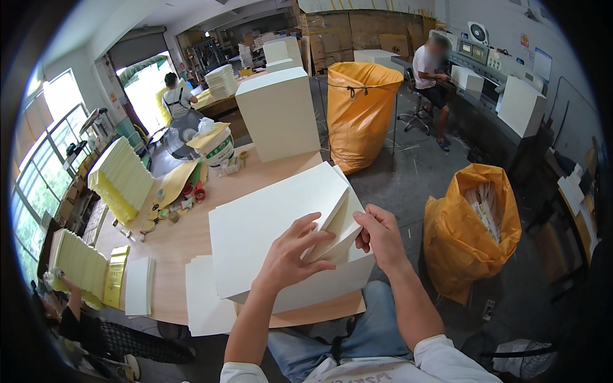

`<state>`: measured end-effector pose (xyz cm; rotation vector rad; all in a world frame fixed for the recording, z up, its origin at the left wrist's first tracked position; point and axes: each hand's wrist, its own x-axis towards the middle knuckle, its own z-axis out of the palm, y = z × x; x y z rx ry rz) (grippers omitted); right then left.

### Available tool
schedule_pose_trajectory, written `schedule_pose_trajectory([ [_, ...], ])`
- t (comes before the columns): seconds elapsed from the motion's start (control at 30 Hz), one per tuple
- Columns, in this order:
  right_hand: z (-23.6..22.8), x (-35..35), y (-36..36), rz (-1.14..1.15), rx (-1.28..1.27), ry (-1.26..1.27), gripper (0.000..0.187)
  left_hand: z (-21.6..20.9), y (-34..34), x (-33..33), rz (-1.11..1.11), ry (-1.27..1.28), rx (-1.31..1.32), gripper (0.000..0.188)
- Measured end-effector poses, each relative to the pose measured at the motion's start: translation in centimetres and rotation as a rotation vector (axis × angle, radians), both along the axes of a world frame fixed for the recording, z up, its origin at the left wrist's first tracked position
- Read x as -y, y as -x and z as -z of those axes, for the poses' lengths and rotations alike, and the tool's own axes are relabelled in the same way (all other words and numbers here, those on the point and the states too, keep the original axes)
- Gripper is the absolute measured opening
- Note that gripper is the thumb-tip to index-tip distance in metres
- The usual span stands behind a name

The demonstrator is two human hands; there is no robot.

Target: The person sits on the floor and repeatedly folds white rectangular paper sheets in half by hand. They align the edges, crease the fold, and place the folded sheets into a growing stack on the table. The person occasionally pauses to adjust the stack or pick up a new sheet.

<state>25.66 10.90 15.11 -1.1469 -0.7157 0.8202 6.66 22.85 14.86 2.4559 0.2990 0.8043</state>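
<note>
A big stack of white card sheets [262, 223] lies on the table in front of me. On its right side a folded white card piece [345, 223] stands raised, its flaps at an angle to each other. My right hand [382, 235] pinches the right edge of this piece between thumb and curled fingers. Over the stack, my left hand [295, 250] has its fingers spread and thumb apart, fingertips at the left side of the folded piece. Whether those fingertips press on it is hard to see.
Another white stack [279, 115] stands at the table's far end. A white bucket [214, 145], tape rolls [199, 191] and loose sheets [211, 297] lie leftward. Orange sacks [364, 115] stand on the right. Co-workers are at the left, far left and far right.
</note>
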Motion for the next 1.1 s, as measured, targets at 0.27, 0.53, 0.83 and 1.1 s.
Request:
schedule_pose_trajectory([
  [0.27,-0.1,0.2,-0.9,-0.053,0.152,0.002,0.036,0.5,0.2,-0.5,0.025,0.121,0.034,0.055],
  [0.53,-0.3,0.6,-0.8,-0.046,0.208,0.014,0.038,0.5,0.1,-0.5,-0.033,0.117,0.05,0.037],
  [0.83,-0.1,0.0,-0.7,-0.058,-0.061,-0.014,0.037,-0.4,-0.1,0.2,0.012,-0.03,-0.003,0.039],
  [1.1,-0.5,0.3,-0.6,-0.032,0.063,0.045,0.037,-0.1,0.1,-0.1,0.033,0.054,0.066,0.041],
])
